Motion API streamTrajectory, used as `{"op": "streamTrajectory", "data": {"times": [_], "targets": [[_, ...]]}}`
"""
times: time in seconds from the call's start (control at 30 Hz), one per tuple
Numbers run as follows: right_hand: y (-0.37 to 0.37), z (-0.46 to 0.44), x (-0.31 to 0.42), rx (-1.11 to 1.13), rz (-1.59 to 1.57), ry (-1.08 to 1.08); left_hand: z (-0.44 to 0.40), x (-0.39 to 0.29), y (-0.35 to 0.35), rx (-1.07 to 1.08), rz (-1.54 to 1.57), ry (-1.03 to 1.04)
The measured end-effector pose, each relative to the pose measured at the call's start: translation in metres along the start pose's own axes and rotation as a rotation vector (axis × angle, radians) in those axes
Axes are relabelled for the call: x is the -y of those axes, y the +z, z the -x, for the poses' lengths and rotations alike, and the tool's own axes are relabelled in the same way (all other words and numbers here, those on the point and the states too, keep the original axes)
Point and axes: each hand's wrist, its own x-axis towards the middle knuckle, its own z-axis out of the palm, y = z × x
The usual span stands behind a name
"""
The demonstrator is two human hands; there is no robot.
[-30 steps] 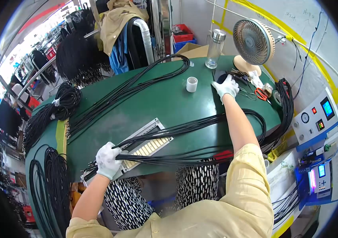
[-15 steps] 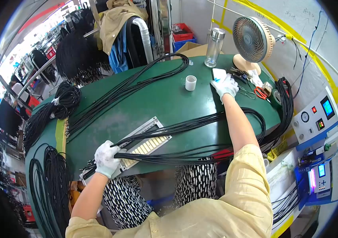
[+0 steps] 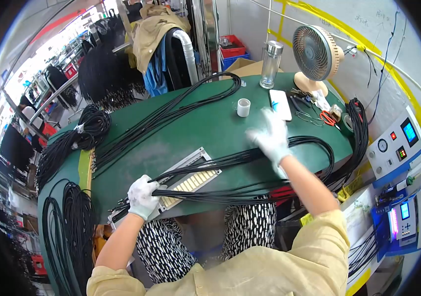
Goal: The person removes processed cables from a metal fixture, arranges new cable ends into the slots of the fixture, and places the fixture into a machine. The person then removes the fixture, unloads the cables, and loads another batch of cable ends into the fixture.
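Observation:
In the head view, my left hand [image 3: 142, 197], in a white glove, is closed around a bundle of black cables [image 3: 220, 196] near their ends. The bundle loops to the right across the table front and back. Beneath it lies a slanted metal fixture [image 3: 190, 181] with a row of cream-coloured blocks. My right hand [image 3: 271, 135], also gloved and blurred by motion, is above the upper run of cables, its fingers apart with nothing visible in them. Just beyond it lies a white phone [image 3: 280, 104], with a white tape roll [image 3: 243, 107] to the left.
More black cable bundles lie on the green table [image 3: 171, 129] at left and back. A glass bottle [image 3: 271, 64], a fan [image 3: 314, 54], pliers [image 3: 300, 102] and orange-handled scissors [image 3: 328, 118] stand or lie at the back right. Control boxes [image 3: 395, 143] are at far right.
My right hand has left the phone and moved toward me and slightly left, over the cables. My left hand keeps its hold on the bundle. The whole view has shifted slightly.

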Motion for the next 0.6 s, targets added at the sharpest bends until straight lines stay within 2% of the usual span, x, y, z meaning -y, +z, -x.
{"op": "streamTrajectory", "data": {"times": [0.03,0.07,0.1,0.17,0.3,0.33,0.37,0.47,0.53,0.57,0.6], "targets": [[0.007,0.029,0.017,0.018,0.016,-0.158,0.0,0.0,0.0,-0.011,0.003,0.008],[0.015,0.054,0.028,0.084,0.021,-0.408,-0.001,-0.001,0.0,-0.022,0.006,0.016],[0.008,0.074,0.052,0.264,0.003,-0.498,0.0,0.0,0.0,-0.029,0.003,0.026],[0.018,0.117,0.074,0.284,0.028,-0.583,0.0,-0.001,0.003,-0.037,-0.001,0.001],[0.029,0.135,0.081,0.33,0.029,-0.558,0.004,0.002,-0.002,-0.006,0.024,0.027],[0.03,0.138,0.08,0.342,0.055,-0.508,0.004,-0.003,-0.005,-0.019,-0.058,0.0],[0.031,0.139,0.08,0.37,0.138,-0.505,0.007,0.011,0.008,-0.073,-0.01,0.059],[0.028,0.139,0.064,0.382,0.092,-0.534,0.009,0.011,0.01,-0.032,-0.038,0.045],[0.009,0.138,0.06,0.458,0.203,-0.362,0.008,0.008,0.006,0.03,-0.047,-0.003],[-0.007,0.133,0.058,0.451,0.334,-0.335,0.009,0.008,0.004,0.029,0.0,0.0],[-0.012,0.12,0.025,0.444,0.517,-0.38,0.009,0.008,0.006,0.019,-0.006,-0.002]]}}
